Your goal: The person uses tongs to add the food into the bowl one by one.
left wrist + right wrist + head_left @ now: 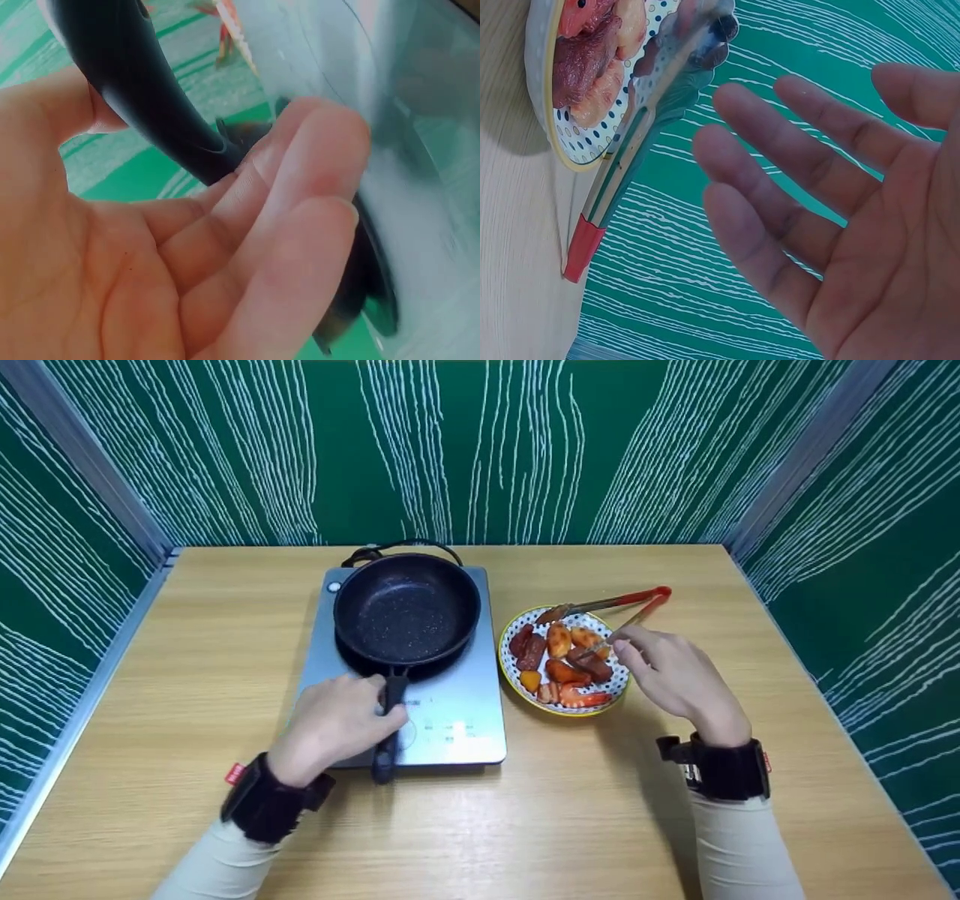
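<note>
My left hand [337, 724] is at the black handle [385, 761] of a frying pan [405, 615]. Its thumb lies over the handle in the head view; the left wrist view shows loosely bent fingers beside it, with a gap at the palm. The pan sits on an induction cooktop [450, 690]. My right hand [675, 671] hovers at the right rim of a dotted plate [511, 669], close by red-ended metal tongs [634, 598]. In the right wrist view its fingers are spread, apart from the tongs. The tongs' tips rest over the food.
The plate bears a shrimp [585, 697], brown meat pieces [531, 652] and browned yellow pieces [559, 639]. A black cable [420, 541] loops behind the pan. Green patterned panels [480, 450] wall off the wooden table [525, 840] at the back and sides.
</note>
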Demonstrator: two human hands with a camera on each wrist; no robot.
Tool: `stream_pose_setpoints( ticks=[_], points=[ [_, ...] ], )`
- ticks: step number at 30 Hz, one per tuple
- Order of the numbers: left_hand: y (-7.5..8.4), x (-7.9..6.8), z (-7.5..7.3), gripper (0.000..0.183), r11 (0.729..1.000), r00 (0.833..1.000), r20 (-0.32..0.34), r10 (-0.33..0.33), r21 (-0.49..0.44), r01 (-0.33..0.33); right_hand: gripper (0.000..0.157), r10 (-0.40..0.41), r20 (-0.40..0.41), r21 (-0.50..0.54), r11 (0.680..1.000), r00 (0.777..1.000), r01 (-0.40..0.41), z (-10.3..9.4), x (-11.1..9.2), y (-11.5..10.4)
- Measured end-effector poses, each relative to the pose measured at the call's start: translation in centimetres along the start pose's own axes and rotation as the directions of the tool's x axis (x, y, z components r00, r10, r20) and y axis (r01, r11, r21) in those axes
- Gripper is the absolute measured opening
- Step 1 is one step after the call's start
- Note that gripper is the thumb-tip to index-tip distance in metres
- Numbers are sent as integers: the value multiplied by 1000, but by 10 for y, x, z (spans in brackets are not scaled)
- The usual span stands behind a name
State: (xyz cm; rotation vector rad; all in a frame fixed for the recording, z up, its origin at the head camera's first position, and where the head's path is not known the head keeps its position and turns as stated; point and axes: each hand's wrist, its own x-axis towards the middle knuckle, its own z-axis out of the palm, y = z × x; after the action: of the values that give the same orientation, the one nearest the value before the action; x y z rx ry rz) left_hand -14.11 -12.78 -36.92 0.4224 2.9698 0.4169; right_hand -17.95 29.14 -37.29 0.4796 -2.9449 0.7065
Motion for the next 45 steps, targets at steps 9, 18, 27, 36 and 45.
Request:
stream_pose_setpoints(
  ticks=[9,18,27,36,45],
  points=[
    [-30,-10,-11,24,999,999,-35,-25,-34,24,43,17,-8,7,1000,1000,-17,0,0,1],
    [-52,-16,-5,21,997,992,-118,-55,-59,48,42,23,-15,9,1000,1000,-23,-1,0,1],
    [-66,-14,9,31,993,986,-157,-56,-109,39,45,45,2,17,999,999,-45,0,0,0],
    [-76,-10,8,30,991,983,-165,-75,-125,55,46,65,5,26,998,998,-65,0,0,2],
    [-77,-6,8,42,984,980,-161,-116,-156,91,43,69,-6,16,998,998,-69,-2,-1,3]
  ],
)
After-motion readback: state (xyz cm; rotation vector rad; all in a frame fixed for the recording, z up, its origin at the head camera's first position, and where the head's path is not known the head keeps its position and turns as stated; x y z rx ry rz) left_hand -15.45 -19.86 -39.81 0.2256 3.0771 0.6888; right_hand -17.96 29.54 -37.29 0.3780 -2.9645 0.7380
